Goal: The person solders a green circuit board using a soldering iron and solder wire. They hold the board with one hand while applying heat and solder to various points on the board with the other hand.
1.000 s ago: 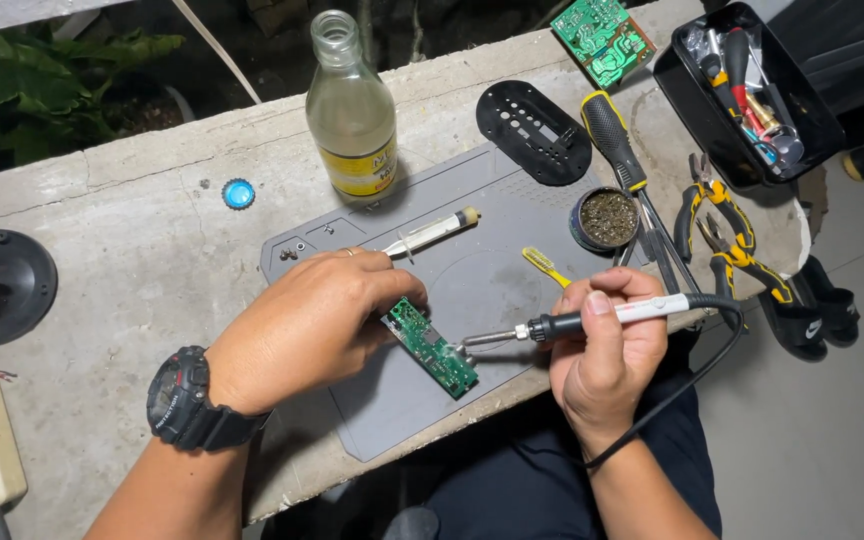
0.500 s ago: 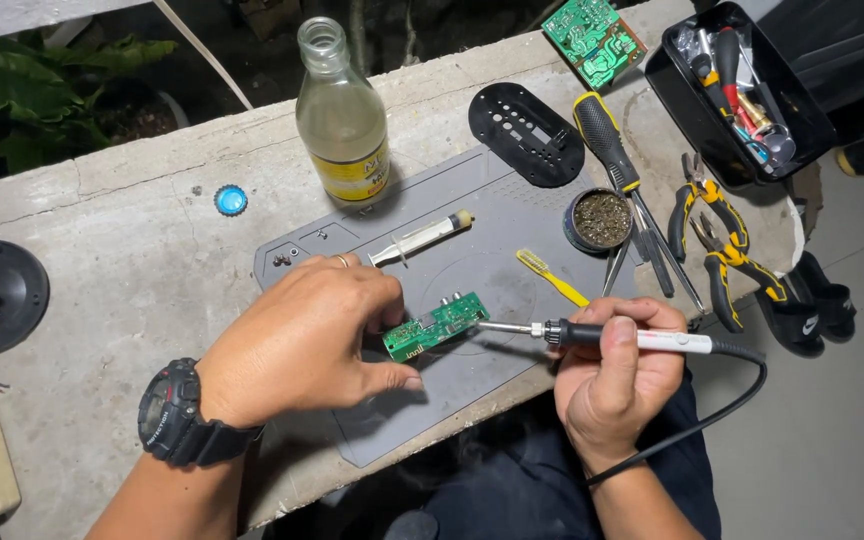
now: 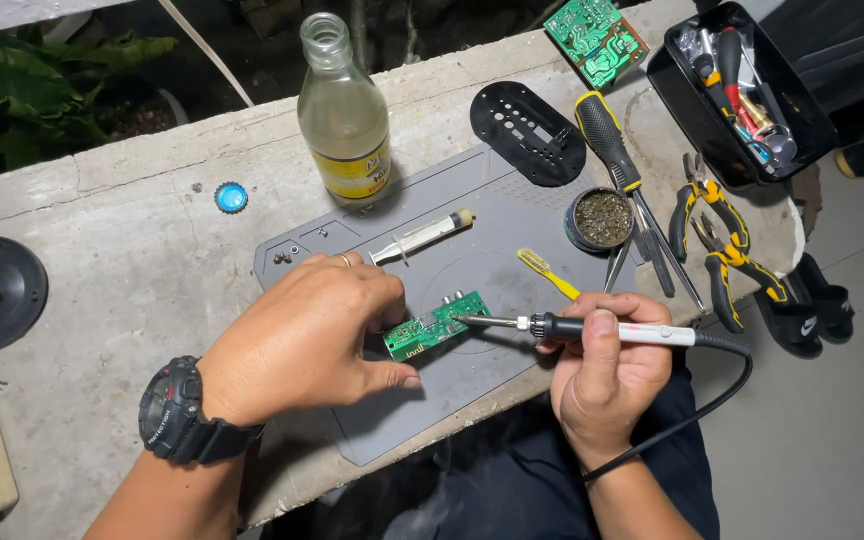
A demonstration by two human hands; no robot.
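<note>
Head view of a concrete worktop (image 3: 102, 250) carrying a grey work mat (image 3: 512, 250). The left hand (image 3: 302, 340), a black watch (image 3: 177, 415) on its wrist, has its grip closed on a small green circuit board (image 3: 439, 324), pinched at the board's left end and held just over the mat's centre. The right hand (image 3: 607, 375) has its grip clenched around a soldering iron (image 3: 592, 328); the iron's tip meets the board's right part, though actual contact is hard to confirm from this angle. On the mat lie a syringe (image 3: 422, 236), a yellow brush (image 3: 549, 273) and a round tin (image 3: 598, 217). Behind stand a glass bottle (image 3: 344, 115) and a blue bottle cap (image 3: 231, 197); to the right lie a screwdriver (image 3: 607, 135), yellow-handled pliers (image 3: 717, 235), a black tool tray (image 3: 742, 160) and a second green board (image 3: 597, 28).
</note>
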